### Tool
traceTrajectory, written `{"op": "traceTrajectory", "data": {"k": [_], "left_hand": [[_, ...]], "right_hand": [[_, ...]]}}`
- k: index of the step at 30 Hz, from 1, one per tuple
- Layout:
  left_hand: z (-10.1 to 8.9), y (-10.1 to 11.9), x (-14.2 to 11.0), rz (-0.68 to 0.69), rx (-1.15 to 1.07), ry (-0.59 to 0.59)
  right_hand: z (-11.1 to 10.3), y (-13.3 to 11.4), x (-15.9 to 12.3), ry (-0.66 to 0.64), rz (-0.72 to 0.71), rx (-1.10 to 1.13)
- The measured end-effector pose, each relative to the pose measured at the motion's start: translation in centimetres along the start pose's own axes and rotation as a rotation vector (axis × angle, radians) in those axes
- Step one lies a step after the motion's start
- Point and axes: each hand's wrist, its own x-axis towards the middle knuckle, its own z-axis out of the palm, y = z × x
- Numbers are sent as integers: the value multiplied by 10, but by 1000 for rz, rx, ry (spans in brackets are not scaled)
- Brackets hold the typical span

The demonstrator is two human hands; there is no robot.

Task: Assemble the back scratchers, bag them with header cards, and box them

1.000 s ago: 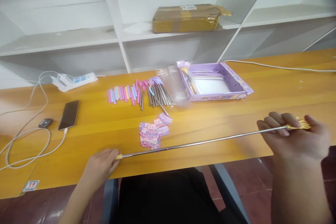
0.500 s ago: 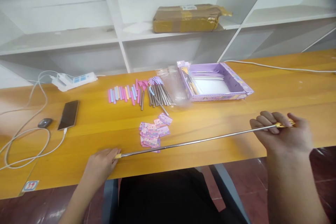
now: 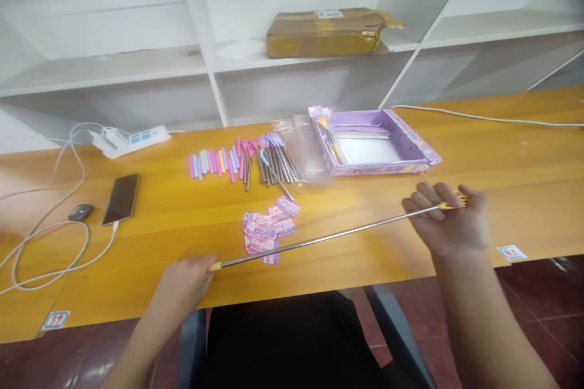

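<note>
Backscratcher (image 3: 337,234), probably, in both grips (image 3: 188,281) (image 3: 451,220)

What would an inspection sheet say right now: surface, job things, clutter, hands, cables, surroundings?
Surface: wooden table, numbered sticker at near-left edge.
Job's things: long metal rod held; claw-headed rods, coloured sticks, cards and purple box beyond.
Clutter: phone, mouse, clear plastic, power strip.
Hands: left hand grips the rod's yellow tip; right hand curls around its opposite yellow end.
Cables: phone cable plugged in; white cord along far right.
Surroundings: taped carton on white shelving.
</note>
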Motion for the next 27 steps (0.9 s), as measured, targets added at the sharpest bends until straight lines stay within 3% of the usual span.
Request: {"op": "traceTrajectory", "data": {"k": [3,7,11,14,27], "left_hand": [[-1,39,10,38,-69,-57],[-6,87,18,107,-163,-123],[-11,113,22,174,-248,-164],[-12,116,25,218,-278,-184],[-14,106,27,194,-82,-92]], "right_hand": [[47,27,-23,-156,68,-33],[112,73,-75,-257,93,-53],[151,107,-127,-348,90,6],[159,116,-143,-377,108,64],[144,117,-144,-411,233,51]]}}
